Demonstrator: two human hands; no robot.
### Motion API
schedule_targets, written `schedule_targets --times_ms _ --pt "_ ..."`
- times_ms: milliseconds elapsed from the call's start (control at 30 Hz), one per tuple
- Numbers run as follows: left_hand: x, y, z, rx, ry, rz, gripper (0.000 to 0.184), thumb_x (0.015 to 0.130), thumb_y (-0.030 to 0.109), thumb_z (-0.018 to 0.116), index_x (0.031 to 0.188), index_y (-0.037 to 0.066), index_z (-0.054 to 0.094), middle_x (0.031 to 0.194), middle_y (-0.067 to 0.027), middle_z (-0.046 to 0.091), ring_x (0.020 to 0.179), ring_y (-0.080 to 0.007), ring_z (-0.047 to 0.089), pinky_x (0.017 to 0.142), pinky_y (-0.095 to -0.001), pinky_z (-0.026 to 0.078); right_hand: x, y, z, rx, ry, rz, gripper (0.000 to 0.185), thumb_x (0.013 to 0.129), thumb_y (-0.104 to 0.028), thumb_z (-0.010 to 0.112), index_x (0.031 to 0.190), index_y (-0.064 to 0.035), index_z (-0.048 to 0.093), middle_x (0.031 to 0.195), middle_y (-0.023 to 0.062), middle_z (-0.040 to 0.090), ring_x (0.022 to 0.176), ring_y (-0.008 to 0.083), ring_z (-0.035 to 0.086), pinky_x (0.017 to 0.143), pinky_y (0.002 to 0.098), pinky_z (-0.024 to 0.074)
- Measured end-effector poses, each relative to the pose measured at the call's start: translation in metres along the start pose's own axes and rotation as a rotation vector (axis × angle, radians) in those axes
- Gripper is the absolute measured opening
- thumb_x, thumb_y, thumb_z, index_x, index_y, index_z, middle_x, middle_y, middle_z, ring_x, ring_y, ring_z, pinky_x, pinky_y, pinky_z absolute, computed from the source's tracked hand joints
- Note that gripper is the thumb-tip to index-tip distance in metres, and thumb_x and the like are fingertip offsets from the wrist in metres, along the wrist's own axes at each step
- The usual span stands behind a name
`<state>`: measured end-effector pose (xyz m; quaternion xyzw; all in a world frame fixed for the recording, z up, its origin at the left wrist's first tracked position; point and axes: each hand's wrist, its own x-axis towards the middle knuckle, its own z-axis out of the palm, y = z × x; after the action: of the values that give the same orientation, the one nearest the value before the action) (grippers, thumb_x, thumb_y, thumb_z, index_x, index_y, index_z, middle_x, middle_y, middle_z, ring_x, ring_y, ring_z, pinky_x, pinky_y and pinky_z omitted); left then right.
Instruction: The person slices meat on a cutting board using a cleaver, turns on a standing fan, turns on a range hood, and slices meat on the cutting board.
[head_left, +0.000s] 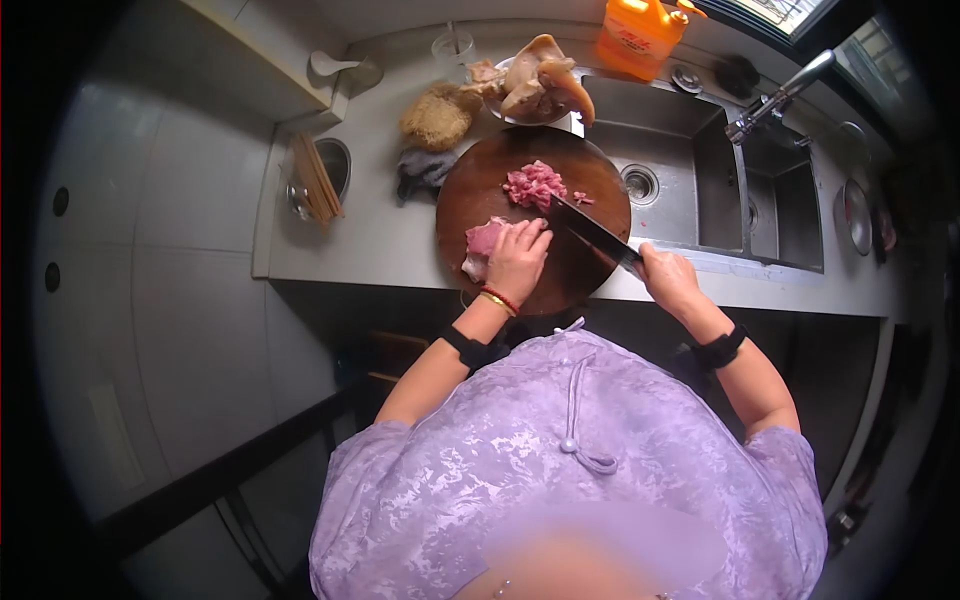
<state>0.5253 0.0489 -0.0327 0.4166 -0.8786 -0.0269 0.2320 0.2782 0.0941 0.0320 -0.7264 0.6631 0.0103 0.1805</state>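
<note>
My right hand (668, 278) is wrapped round the handle of a kitchen knife (597, 234). Its dark blade points up and left, the tip beside a pile of chopped raw meat (535, 184). A larger piece of raw meat (482, 247), pink with a pale edge, lies under my left hand (519, 262), whose bent fingers grip its right side. All of the meat rests on a round wooden cutting board (470, 180). A few small bits (583, 198) sit just right of the pile.
Behind the board stands a bowl of large pale meat pieces (540, 85), with a tan fibrous bundle (440, 115) and a dark cloth (424, 172) to its left. A double steel sink (690, 160) with a faucet (780, 97) adjoins on the right. An orange jug (640, 38) stands behind it.
</note>
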Motion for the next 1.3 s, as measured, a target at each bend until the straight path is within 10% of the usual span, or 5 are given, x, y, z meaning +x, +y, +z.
schedule_targets --times_ms 333,867,1300 --pt "-0.057 -0.040 -0.040 -0.121 0.037 -0.465 0.030 0.072 0.012 0.064 0.101 0.005 0.058 0.109 -0.0093 0.053 0.100 -0.0287 0.048 0.089 -0.0366 0.040 0.023 0.000 0.019 0.193 -0.004 -0.058 0.022 0.084 -0.027 0.053 0.086 -0.0052 0.050 0.072 0.0211 0.060 0.073 0.0397 0.058 0.062 0.0485 0.0443" --pt "-0.037 -0.044 0.005 0.040 0.032 -0.163 0.041 0.068 0.016 0.063 0.107 0.010 0.055 0.107 -0.0093 0.053 0.103 -0.0274 0.047 0.087 -0.0367 0.041 0.067 -0.069 0.007 -0.130 -0.020 -0.382 0.009 0.081 -0.013 0.046 0.086 -0.0060 0.047 0.065 0.0170 0.060 0.062 0.0351 0.060 0.053 0.0457 0.0459" --pt "-0.027 -0.037 -0.011 -0.122 0.056 -0.265 0.036 0.070 0.018 0.060 0.104 0.008 0.056 0.108 -0.0102 0.054 0.102 -0.0291 0.048 0.093 -0.0367 0.039 0.052 -0.054 -0.021 -0.157 -0.057 -0.223 0.012 0.079 -0.016 0.050 0.087 -0.0069 0.049 0.066 0.0173 0.061 0.066 0.0348 0.062 0.056 0.0450 0.0475"
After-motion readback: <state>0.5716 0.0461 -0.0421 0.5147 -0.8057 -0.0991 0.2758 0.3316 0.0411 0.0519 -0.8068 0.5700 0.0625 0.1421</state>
